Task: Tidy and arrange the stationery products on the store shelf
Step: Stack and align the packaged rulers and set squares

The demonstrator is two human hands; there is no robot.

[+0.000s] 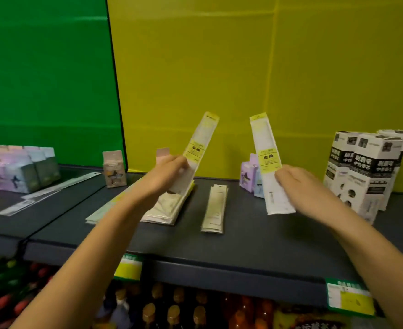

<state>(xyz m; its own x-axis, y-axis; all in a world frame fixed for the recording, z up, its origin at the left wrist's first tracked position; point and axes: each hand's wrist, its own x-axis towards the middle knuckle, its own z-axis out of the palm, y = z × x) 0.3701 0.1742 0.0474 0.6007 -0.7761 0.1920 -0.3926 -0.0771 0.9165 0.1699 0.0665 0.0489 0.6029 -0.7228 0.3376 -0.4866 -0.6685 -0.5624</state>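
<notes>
My left hand [169, 172] grips a long white packet with a yellow label [199, 143], tilted up to the right above a flat pile of similar packets [167, 207]. My right hand [297, 184] grips a second long white packet [270, 167], tilted up to the left and lifted off the dark shelf [255, 236]. Between my hands a small stack of the same packets [215, 208] lies flat on the shelf. Another pale packet [100, 213] lies partly under my left forearm.
Black-and-white tall boxes [366, 169] stand at the right. Small purple boxes [251, 175] sit behind the right packet. Pastel boxes [17, 169] fill the far left, a lone small box [114, 168] stands near the backdrop seam, and a long ruler packet [51, 193] lies flat.
</notes>
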